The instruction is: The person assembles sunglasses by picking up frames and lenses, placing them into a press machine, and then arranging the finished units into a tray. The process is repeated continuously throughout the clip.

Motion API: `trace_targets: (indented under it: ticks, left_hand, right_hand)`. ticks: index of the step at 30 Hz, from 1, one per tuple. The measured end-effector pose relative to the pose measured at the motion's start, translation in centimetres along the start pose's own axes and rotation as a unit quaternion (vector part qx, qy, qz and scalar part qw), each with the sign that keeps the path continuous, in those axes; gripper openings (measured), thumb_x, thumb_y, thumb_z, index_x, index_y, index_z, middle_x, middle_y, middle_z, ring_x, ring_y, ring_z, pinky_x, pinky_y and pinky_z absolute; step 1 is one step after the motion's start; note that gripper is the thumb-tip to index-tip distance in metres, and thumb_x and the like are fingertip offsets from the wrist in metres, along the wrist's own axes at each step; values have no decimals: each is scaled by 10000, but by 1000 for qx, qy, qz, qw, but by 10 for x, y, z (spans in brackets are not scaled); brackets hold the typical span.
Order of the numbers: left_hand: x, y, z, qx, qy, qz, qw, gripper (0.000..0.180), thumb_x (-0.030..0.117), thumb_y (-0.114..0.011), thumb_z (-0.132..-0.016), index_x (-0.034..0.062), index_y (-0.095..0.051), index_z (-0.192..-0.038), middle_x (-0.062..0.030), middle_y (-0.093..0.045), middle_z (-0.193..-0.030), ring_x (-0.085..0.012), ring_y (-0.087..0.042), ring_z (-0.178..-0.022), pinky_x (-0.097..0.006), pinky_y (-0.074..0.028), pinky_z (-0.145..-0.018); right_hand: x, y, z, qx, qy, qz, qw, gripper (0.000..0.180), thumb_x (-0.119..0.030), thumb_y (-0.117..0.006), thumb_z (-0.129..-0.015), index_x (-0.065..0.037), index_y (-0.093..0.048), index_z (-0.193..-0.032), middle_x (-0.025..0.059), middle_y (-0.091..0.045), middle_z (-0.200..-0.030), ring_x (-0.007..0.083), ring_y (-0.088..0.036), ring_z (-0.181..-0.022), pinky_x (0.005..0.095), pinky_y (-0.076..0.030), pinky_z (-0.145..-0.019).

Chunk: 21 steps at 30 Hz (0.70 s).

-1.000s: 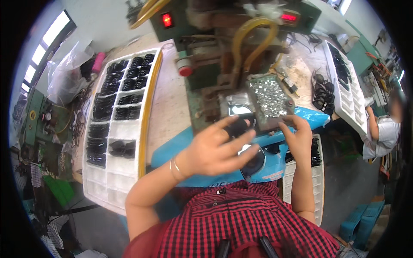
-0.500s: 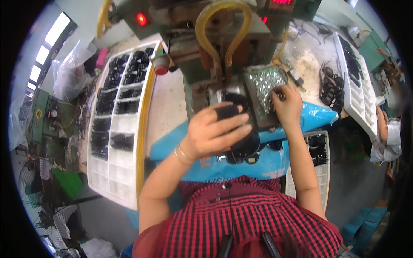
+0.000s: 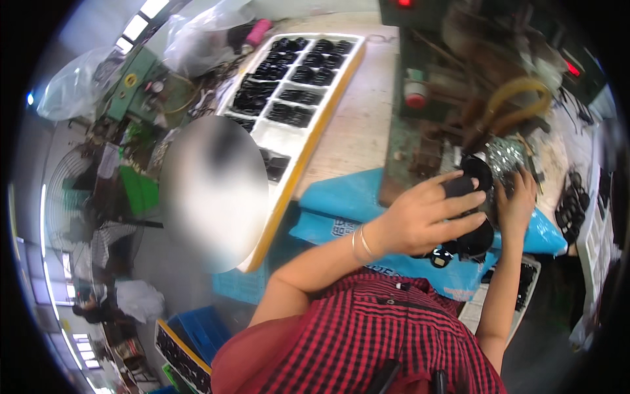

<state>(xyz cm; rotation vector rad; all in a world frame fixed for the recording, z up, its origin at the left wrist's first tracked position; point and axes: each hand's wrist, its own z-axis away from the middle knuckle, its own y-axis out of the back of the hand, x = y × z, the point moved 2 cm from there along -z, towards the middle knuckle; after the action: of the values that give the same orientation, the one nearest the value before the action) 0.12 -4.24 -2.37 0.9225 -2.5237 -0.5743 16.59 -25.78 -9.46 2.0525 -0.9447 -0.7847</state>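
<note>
My left hand [image 3: 426,213], with a black band round one finger, grips a pair of glossy black sunglasses [image 3: 476,240] from the left. Its fingers reach across them and hide much of their shape. On the far side of the sunglasses, my right hand [image 3: 517,200] is at the near edge of a heap of small shiny metal pieces [image 3: 506,154]. Thumb and fingers are bent together there; any piece between them is too small to make out. Behind both hands stands a green machine [image 3: 423,118] with a looped yellow tube [image 3: 518,98].
A white compartment tray [image 3: 315,108] of black eyewear parts lies at left, its near part hidden by a blurred oval. Blue plastic sheeting [image 3: 341,197] covers the near bench edge. More dark eyewear [image 3: 572,207] lies at right, beside another white tray [image 3: 597,230].
The view has swung left, so hands and machine now appear farther right. My left hand still grips the sunglasses; my right hand remains by the metal pieces, its fingertips drawn toward their near edge.
</note>
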Motion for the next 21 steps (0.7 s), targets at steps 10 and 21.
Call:
trace_targets:
  ticks: [10,21]
  left_hand:
    - [-15,54,58,97,520,231,817,147,92,-589,-958,-25,-626,-1041,-120,-700,-939,-173,-658,-843,-299,-524,-780]
    - [-10,8,73,-4,572,454,682,253,227,-553,-1004,-10,-608,-1073,-111,-686,-855,-170,-663,-707,-251,-513,-607]
  right_hand:
    - [-12,-1,-16,76,-10,-95,993,152,-141,-713,-751,-50,-668,-865,117,-670,-884,333,-623,-885,440,-485,-784]
    - [-1,31,9,37,-247,-418,873,168,-82,-716,-837,-13,-731,-990,75,-722,-890,134,-663,-820,261,-508,-752]
